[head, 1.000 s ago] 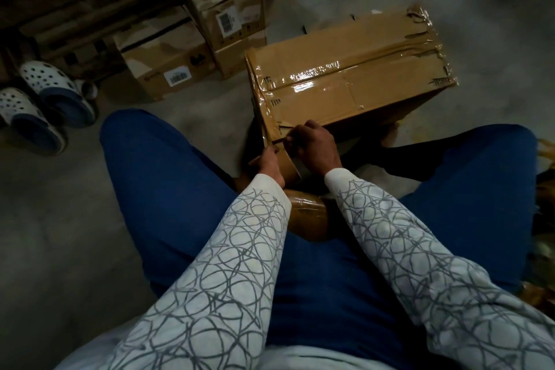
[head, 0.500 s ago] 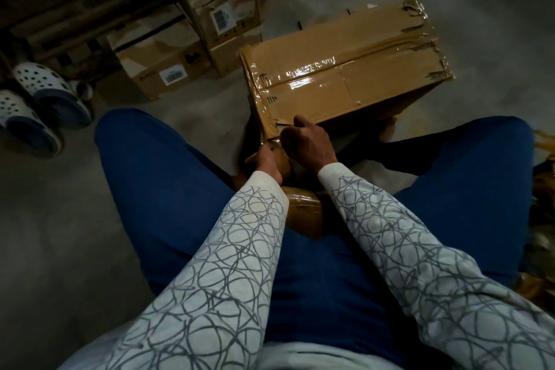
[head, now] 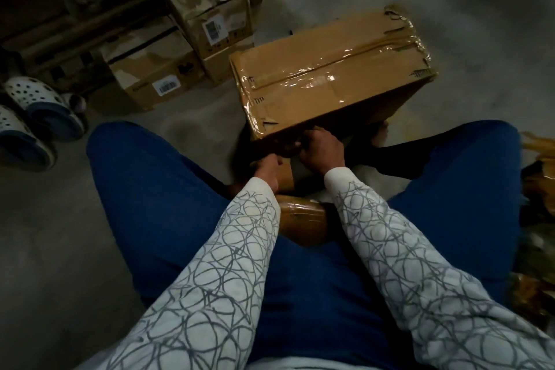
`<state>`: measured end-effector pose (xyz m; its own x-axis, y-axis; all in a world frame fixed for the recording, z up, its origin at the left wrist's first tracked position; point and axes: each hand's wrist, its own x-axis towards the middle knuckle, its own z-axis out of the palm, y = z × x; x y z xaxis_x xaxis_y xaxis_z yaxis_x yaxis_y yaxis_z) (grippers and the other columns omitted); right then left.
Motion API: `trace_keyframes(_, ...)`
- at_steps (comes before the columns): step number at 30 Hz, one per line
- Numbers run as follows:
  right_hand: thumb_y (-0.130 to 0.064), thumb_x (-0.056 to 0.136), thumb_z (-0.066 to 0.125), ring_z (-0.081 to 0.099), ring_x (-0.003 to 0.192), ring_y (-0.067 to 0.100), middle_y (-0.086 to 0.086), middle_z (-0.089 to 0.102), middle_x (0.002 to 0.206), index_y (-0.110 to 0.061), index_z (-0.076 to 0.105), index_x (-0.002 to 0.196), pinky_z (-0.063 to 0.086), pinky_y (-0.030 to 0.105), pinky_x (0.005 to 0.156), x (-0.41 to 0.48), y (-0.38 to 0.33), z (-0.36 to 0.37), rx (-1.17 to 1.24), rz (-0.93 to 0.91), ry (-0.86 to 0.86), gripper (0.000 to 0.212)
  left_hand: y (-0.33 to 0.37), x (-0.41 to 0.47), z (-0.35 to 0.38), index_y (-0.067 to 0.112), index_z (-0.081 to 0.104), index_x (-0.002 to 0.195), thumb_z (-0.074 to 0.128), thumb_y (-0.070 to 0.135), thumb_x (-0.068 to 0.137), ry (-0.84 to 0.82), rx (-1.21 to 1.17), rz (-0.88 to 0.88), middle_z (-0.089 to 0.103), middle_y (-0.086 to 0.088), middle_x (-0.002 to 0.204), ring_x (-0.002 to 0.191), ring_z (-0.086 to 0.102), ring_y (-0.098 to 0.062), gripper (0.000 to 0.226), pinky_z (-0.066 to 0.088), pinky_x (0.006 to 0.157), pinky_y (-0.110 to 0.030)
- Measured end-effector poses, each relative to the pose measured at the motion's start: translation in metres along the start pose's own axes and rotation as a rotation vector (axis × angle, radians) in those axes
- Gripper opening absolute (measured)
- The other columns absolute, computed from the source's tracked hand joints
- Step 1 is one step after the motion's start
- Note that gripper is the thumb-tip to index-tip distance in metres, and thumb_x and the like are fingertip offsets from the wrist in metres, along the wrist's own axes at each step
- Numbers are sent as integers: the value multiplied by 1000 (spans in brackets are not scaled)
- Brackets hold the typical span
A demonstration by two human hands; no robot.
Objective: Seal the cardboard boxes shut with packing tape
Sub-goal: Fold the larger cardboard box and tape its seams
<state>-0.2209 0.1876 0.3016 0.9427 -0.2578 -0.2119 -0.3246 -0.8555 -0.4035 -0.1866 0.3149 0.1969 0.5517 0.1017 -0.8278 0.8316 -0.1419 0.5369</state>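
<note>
Blue trousers (head: pixel 150 189) fill the near view, and a tape roll (head: pixel 303 219) lies on the lap between the two patterned sleeves (head: pixel 210 279). Just beyond it the left hand (head: pixel 267 170) sits low beside a brown strip (head: pixel 285 177). Its fingers are turned away from me, so I cannot tell whether it pinches anything.

The right hand (head: pixel 321 150) has dropped from the top of the box (head: pixel 330 84) to its near side, just under the top edge. Its fingers are curled against the cardboard, but whether they grip or only press I cannot tell.

The box stands between the knees with its flaps closed under glossy tape. I judge the tape end is being folded over the edge and rubbed down, so this seam is nearly done.

Far left stand two more boxes (head: pixel 150 72), with shoes (head: pixel 39 111) beside them.
</note>
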Motion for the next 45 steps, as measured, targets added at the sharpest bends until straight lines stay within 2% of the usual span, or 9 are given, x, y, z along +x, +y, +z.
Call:
trace_keyframes(5,-40,91,61,66,104,34,10,69,111,-19,69,114,51,42,85,2,11,-12,-3,188,-85,32,32,-81,13,13,75,91,69,23,87,-1,242,206,73,-6,92,92,70,-24,12,58,86,-38)
trace_keyframes(12,-39,90,63,65,107,34,10,71,111,-22,72,108,50,39,87,6,22,-32,154,329,24,26,34,-100,22,24,76,97,72,29,87,236,467,598,26,-10,152,139,29,-30,11,28,115,-35)
trace_keyframes(15,-39,90,64,65,109,33,8,71,112,-24,73,107,49,38,87,4,21,-35,193,348,37,24,37,-105,16,26,76,102,74,30,87,220,174,485,15,-10,163,149,19,-34,16,24,121,-38)
trace_keyframes(19,-40,90,64,65,107,30,7,71,110,-25,73,105,49,37,87,2,19,-32,213,336,19,23,43,-96,15,44,75,86,80,39,77,127,-88,422,57,-8,136,120,57,-23,11,52,101,-40)
trace_keyframes(25,-41,90,64,64,111,31,7,70,115,-27,72,109,51,39,90,1,24,-31,216,347,-5,25,53,-90,21,4,72,110,75,13,87,84,-263,425,71,-10,116,104,67,-17,24,55,87,-27)
trace_keyframes(29,-41,91,64,63,112,32,8,69,117,-26,72,110,49,38,89,1,26,-33,223,363,12,25,51,-91,20,3,70,106,73,10,90,96,-279,373,70,-5,92,53,58,2,18,44,46,-9)
trace_keyframes(36,-41,91,65,63,113,32,9,69,117,-25,72,111,50,39,91,1,24,-32,224,372,9,27,57,-97,17,10,73,101,78,21,84,147,-286,428,72,-14,97,83,70,-27,20,60,78,-41)
trace_keyframes(40,-41,91,65,63,113,32,9,69,117,-24,71,111,50,40,92,1,24,-32,227,374,1,27,70,-101,9,1,71,100,74,8,88,75,-271,435,67,-1,80,61,63,3,14,49,53,-9)
trace_keyframes(45,-42,90,65,64,112,32,8,70,117,-25,72,111,51,40,92,0,24,-30,237,377,-5,28,75,-103,5,3,71,102,74,5,87,24,-253,414,65,4,77,69,59,-3,16,47,56,-9)
